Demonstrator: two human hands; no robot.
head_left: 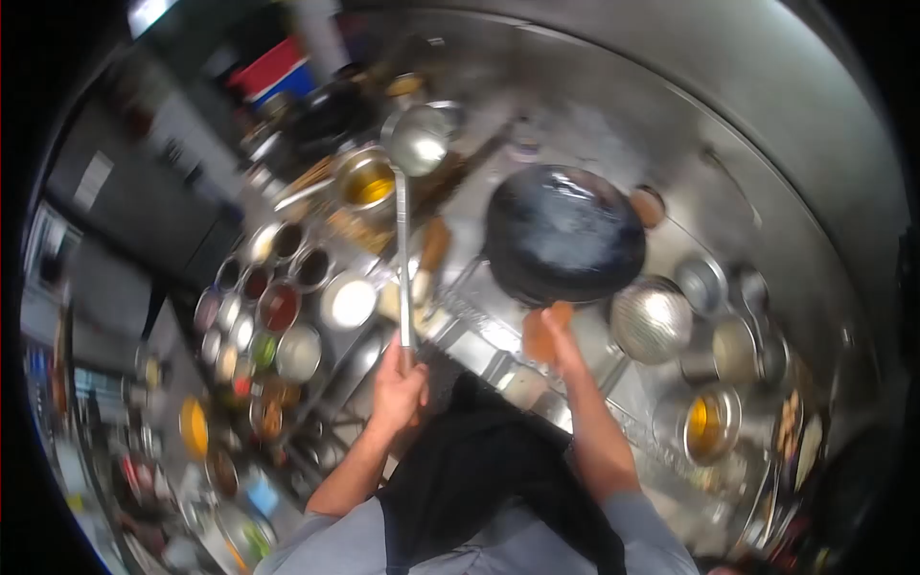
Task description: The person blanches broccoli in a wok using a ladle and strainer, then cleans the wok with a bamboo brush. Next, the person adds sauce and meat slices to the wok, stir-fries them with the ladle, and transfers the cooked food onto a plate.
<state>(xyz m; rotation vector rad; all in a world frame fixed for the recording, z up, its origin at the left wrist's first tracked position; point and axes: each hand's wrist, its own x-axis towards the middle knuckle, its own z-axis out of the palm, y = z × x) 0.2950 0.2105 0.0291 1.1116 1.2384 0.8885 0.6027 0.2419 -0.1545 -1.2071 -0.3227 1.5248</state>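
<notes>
My left hand (399, 385) is closed around the handle end of a long metal ladle (403, 259). The ladle points away from me, and its round bowl is beside a metal pot (366, 182) with yellow liquid in it. At the near rim of a dark wok (565, 235), my right hand (563, 337) grips an orange-brown cloth (540, 335). Whether a wok handle lies under the cloth I cannot tell. The wok's surface looks wet and shiny. Motion blurs parts of the view.
Several containers of sauces and seasonings (279, 307) stand at the left. Right of the wok are a round perforated strainer (652, 319) and a metal bowl with yellow liquid (711, 426). A steel wall (805, 125) curves behind the range.
</notes>
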